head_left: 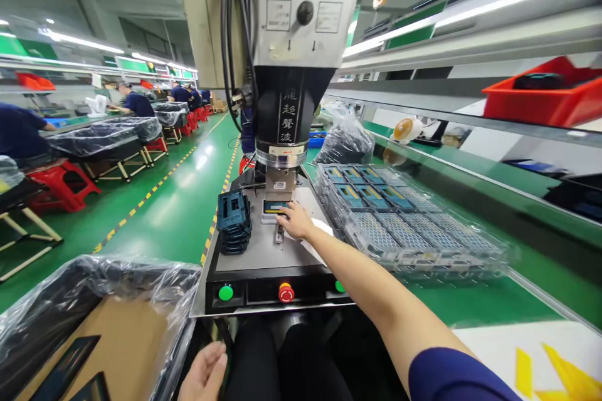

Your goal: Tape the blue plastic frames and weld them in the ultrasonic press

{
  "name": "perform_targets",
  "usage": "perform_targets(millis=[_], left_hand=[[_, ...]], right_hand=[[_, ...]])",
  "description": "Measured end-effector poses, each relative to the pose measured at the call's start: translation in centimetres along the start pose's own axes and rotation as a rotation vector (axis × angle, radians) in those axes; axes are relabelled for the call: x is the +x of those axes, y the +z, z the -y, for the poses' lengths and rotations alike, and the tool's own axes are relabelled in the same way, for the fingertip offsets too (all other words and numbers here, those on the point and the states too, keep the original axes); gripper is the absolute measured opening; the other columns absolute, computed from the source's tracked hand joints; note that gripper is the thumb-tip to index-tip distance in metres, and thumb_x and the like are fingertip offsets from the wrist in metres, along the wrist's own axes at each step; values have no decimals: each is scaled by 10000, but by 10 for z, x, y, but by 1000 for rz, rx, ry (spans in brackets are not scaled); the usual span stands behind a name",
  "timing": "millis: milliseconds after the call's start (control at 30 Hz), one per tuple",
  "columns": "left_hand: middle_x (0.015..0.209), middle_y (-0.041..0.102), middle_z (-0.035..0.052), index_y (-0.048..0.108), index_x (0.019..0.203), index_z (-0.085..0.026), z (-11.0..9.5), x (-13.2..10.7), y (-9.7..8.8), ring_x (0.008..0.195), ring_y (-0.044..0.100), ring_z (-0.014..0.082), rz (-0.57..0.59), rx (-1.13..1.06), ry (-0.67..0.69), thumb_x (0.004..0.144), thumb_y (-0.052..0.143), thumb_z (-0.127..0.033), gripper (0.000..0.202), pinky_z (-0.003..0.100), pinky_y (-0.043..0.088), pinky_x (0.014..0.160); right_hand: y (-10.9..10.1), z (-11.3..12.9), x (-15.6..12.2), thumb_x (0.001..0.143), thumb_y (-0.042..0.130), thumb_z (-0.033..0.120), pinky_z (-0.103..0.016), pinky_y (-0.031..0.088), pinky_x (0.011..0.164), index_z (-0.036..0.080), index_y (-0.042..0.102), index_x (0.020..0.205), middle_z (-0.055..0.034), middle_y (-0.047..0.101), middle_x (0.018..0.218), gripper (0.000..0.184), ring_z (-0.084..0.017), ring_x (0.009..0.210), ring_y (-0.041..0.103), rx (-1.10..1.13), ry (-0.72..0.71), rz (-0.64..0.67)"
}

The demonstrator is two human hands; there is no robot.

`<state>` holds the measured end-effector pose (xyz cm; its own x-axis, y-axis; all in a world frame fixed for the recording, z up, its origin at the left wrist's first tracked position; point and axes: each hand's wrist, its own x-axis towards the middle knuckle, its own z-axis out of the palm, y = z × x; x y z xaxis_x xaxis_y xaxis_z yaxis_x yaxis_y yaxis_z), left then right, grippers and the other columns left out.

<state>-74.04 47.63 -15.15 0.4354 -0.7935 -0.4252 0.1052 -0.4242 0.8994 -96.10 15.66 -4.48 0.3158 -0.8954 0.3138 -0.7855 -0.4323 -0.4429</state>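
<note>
My right hand (298,222) reaches under the head of the ultrasonic welding machine (281,180). Its fingers and thumb grip the right end of a dark plastic panel (271,207) with a yellow strip, which lies on the small fixture (268,220). Low in front, beside my legs, my left hand (205,373) is loosely curled, with nothing visible in it. To the left of the fixture, a stack of dark plastic frames (234,220) stands on the machine's base plate (263,252).
Right of the machine, clear plastic trays (414,225) hold several dark panels. A plastic-lined bin (176,301) with dark panels stands at lower left. Green buttons (226,292) and a red stop button (286,292) line the base's front. Yellow strips (523,371) lie at lower right.
</note>
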Motion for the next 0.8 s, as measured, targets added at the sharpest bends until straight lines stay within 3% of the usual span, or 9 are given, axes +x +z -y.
perform_targets(millis=[67, 133, 167, 233, 300, 400, 533, 667, 800], left_hand=[[1261, 585, 159, 564, 1125, -160, -19, 6, 4, 1198, 534, 313, -24, 207, 263, 612, 671, -596, 682, 432, 448, 1009], [1393, 473, 134, 529, 1220, -180, -30, 10, 11, 1277, 455, 302, -119, 446, 538, 735, 566, -548, 609, 460, 387, 1070], [1445, 411, 122, 504, 1262, -187, -33, 12, 15, 1312, 409, 301, -164, 567, 655, 780, 524, -515, 583, 474, 361, 1089], [1510, 302, 122, 414, 1358, -176, -30, 16, 26, 1373, 309, 306, -229, 777, 825, 840, 461, -449, 587, 502, 317, 1110], [1559, 168, 137, 268, 1445, -160, -20, 20, 38, 1414, 203, 322, -250, 933, 921, 871, 431, -400, 643, 529, 309, 1103], [1578, -71, 154, 64, 1496, -175, -2, 27, 51, 1428, 99, 370, -223, 1087, 957, 872, 454, -378, 763, 555, 330, 1071], [1555, -187, 168, -32, 1494, -193, 4, 29, 59, 1424, 33, 403, -232, 1184, 966, 845, 501, -362, 857, 584, 302, 1068], [1557, -181, 169, 115, 1490, -164, -5, 22, 60, 1423, 53, 403, -213, 1194, 930, 826, 517, -321, 792, 568, 294, 1077], [1573, -31, 160, 231, 1456, -143, -9, 17, 51, 1433, 102, 343, -225, 1060, 880, 859, 484, -315, 671, 515, 304, 1097]], right_hand=[[0, 10, -27, 913, 475, 392, -395, 343, 1054, 165, 593, 1215, -117, 548, 1303, 396, -228, 1228, 457, 41, 34, -106], [6, 18, -69, 956, 368, 344, -360, 382, 1033, 138, 552, 1245, -125, 575, 1258, 400, -202, 1180, 504, 82, 64, -214], [11, 19, -94, 958, 352, 335, -377, 385, 1035, 139, 536, 1251, -127, 571, 1258, 398, -209, 1184, 501, 104, 79, -284], [24, 16, -146, 934, 418, 328, -440, 382, 1040, 160, 521, 1256, -134, 551, 1278, 378, -243, 1215, 479, 212, 34, -558], [40, 4, -192, 920, 459, 317, -516, 347, 1052, 184, 414, 1361, -145, 470, 1367, 463, -279, 1280, 416, 148, 62, -679], [65, -19, -236, 940, 418, 356, -603, 282, 1060, 158, 174, 1485, -189, 291, 1491, 630, -338, 1369, 277, -57, 189, -643], [85, -43, -251, 970, 326, 399, -596, 258, 1080, 116, -29, 1502, -199, 68, 1554, 700, -356, 1416, 134, -204, 196, -511], [85, -48, -246, 970, 310, 427, -602, 226, 1091, 100, -59, 1497, -199, 9, 1557, 721, -376, 1416, 103, -232, 160, -496], [85, -45, -253, 966, 285, 467, -613, 240, 1073, 97, 74, 1501, -219, 184, 1527, 684, -371, 1398, 194, -144, 163, -543]])
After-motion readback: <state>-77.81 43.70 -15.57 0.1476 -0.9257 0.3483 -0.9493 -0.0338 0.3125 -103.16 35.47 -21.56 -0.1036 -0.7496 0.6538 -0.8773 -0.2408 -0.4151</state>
